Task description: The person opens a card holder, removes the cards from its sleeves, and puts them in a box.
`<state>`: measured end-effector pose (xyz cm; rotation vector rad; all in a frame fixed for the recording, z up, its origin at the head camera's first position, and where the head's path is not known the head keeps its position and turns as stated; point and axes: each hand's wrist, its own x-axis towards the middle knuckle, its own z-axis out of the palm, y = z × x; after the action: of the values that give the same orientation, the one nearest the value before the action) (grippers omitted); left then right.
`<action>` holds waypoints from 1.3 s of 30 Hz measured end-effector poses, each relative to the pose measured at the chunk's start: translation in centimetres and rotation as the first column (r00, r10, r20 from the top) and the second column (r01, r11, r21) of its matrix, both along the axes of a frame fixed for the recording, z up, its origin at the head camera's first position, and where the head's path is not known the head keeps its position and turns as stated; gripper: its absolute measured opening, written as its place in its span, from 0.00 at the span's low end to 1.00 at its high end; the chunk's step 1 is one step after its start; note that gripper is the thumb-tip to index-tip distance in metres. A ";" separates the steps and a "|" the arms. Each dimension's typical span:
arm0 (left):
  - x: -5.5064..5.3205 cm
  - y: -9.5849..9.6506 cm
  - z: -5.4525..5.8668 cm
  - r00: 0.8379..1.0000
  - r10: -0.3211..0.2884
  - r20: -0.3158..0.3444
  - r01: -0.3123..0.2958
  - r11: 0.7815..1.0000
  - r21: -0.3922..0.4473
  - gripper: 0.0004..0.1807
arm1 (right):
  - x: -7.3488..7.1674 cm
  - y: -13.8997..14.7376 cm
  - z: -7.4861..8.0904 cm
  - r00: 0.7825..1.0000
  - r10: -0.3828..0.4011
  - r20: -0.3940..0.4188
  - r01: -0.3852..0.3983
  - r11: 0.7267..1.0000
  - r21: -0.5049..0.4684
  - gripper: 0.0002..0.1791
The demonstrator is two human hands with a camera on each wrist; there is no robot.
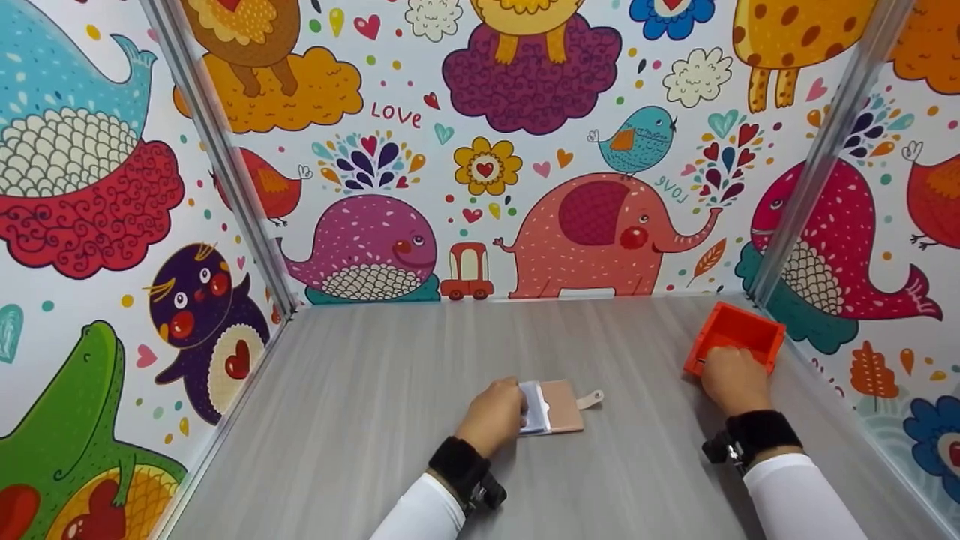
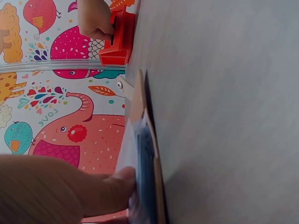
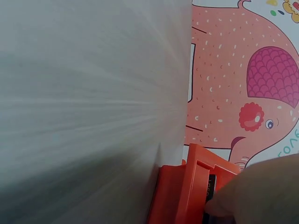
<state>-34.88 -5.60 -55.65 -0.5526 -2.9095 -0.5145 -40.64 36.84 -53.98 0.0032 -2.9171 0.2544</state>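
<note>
Head view: left hand [image 1: 489, 416] pinched clear sleeves [image 1: 534, 411] of open card holder [image 1: 565, 411], left of and nearer than red bin [image 1: 751, 331], likely steadying them; right hand [image 1: 736, 381], dipped into bin, gripped dark flat thing [image 3: 211, 186], seemingly to reach it.

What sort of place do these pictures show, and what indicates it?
Probably a small work booth, perhaps for recording handwork: metal corner posts join cartoon-printed wall panels around a streaked grey tabletop, and black wrist straps carry small devices.

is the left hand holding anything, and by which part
The left hand pinches the open card holder by its clear pockets, away from the strap.
</note>
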 end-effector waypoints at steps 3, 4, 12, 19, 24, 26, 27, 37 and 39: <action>0.1 0.0 0.1 1.000 0.000 -0.001 0.000 1.000 0.003 0.06 | 0.3 -0.2 0.1 1.000 0.012 -0.014 -0.012 1.000 -0.002 0.09; 0.2 -0.1 0.1 1.000 -0.001 -0.002 0.001 1.000 0.006 0.07 | 0.4 -0.2 0.1 1.000 0.014 -0.018 -0.014 1.000 -0.004 0.09; 0.3 -0.2 0.1 1.000 -0.004 -0.005 0.004 1.000 0.026 0.06 | 0.6 -0.2 0.2 0.999 0.042 0.008 -0.041 0.999 -0.004 0.09; 0.1 -0.1 -0.1 1.000 0.002 0.023 -0.003 1.000 0.024 0.05 | 0.6 -0.2 0.6 0.998 0.021 0.057 -0.019 1.000 -0.023 0.10; 0.1 -0.1 0.0 1.000 0.005 0.027 -0.006 1.000 0.018 0.05 | 0.6 -1.0 1.1 1.000 -0.025 0.010 0.026 0.997 -0.077 0.11; 0.1 0.0 0.1 1.000 0.007 0.027 -0.007 1.000 0.015 0.05 | 0.6 -1.6 1.4 0.999 -0.044 -0.019 0.042 0.993 -0.110 0.11; 0.1 0.0 0.1 1.000 0.007 0.027 -0.007 1.000 0.015 0.06 | 0.7 -2.0 1.6 0.998 -0.051 -0.031 0.046 0.991 -0.127 0.11; 0.0 0.0 0.0 1.000 0.004 0.013 -0.004 1.000 0.011 0.06 | 0.7 -7.4 3.9 0.997 0.005 -0.079 -0.022 0.977 -0.213 0.15; 0.0 0.0 -0.1 1.000 0.006 0.023 -0.006 1.000 0.016 0.06 | 0.7 -8.9 4.1 0.999 0.026 -0.041 -0.036 0.964 -0.262 0.16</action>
<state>-34.93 -5.56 -55.71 -0.5390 -2.9244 -0.5468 -39.97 27.92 -49.83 0.0120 -2.8239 0.6379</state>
